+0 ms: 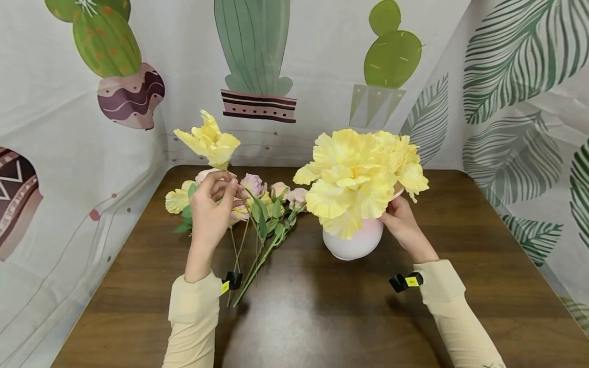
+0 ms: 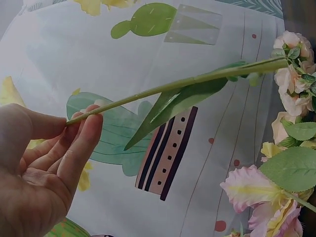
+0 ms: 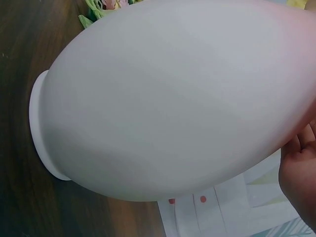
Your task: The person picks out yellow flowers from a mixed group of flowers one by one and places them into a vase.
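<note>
One left grip (image 1: 210,210) — pinched, holding stem (image 2: 138,96)

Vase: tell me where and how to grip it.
Likely best by the narrowing upper part of the vase, from the right: it stands upright, its body bulges lower down, yellow blooms overhang the front, and loose flowers lie left.

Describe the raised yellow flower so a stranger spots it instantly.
Above the dark brown wooden table, find the person's left grip. It pinches the green stem of a ruffled yellow flower, held up alone; other yellow blooms lie below or crowd the round white-pink vase.
</note>
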The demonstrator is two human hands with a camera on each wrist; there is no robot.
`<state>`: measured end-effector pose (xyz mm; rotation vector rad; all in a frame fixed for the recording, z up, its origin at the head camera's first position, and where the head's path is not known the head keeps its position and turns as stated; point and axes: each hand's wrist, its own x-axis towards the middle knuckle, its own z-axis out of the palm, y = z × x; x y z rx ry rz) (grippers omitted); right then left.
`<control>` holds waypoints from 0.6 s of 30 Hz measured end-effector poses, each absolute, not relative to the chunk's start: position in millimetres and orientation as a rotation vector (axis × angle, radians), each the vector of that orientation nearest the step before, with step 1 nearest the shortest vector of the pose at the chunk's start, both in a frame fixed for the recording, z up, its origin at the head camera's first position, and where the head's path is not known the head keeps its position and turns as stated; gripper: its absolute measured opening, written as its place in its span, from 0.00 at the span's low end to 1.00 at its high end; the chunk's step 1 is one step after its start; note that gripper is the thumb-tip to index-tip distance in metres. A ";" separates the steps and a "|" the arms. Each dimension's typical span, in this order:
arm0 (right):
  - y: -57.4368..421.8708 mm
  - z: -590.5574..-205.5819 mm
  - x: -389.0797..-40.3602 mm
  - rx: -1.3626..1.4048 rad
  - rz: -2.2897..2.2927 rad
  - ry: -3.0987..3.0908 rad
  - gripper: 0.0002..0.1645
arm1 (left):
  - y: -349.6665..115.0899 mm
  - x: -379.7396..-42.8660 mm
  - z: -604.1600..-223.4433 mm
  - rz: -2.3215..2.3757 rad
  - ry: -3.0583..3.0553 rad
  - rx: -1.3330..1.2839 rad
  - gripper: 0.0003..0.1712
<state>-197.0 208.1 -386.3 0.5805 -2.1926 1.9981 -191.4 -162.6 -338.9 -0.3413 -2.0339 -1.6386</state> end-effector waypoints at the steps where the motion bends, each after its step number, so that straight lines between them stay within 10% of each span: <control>1: 208.2 -386.3 -196.8 0.576 1.998 -2.196 0.28 | -162.2 -191.3 -338.7 -1.636 -2.029 -0.336 0.13; 18: 208.0 -386.2 -195.8 0.576 2.007 -2.187 0.27 | -157.0 -186.9 -334.8 -1.764 -1.702 -0.486 0.15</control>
